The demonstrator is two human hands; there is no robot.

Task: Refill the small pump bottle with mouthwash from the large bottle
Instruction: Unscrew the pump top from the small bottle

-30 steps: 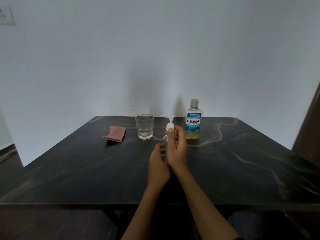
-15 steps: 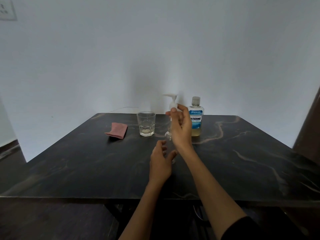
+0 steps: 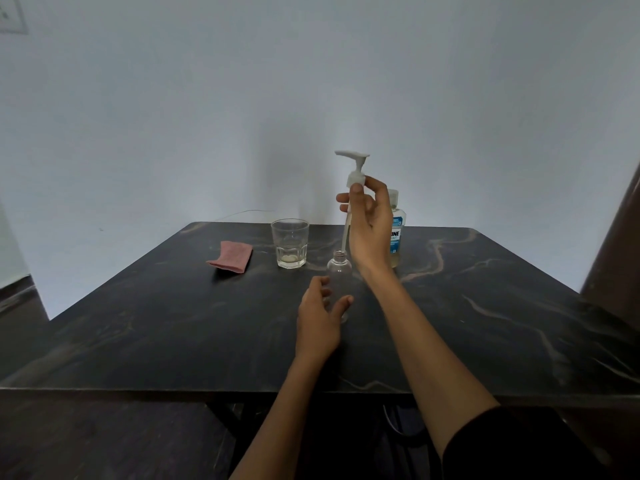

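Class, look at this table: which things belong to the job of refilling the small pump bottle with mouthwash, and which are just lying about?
Part of the job:
- small clear bottle, steadied by the left hand
- pump head with its tube, lifted by the right hand
- large mouthwash bottle, cap on

Just lying about:
- drinking glass
- folded pink cloth

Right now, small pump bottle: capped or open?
Open. The right hand holds the pump head lifted, tube tip just at the small bottle neck. Left hand steadies it.
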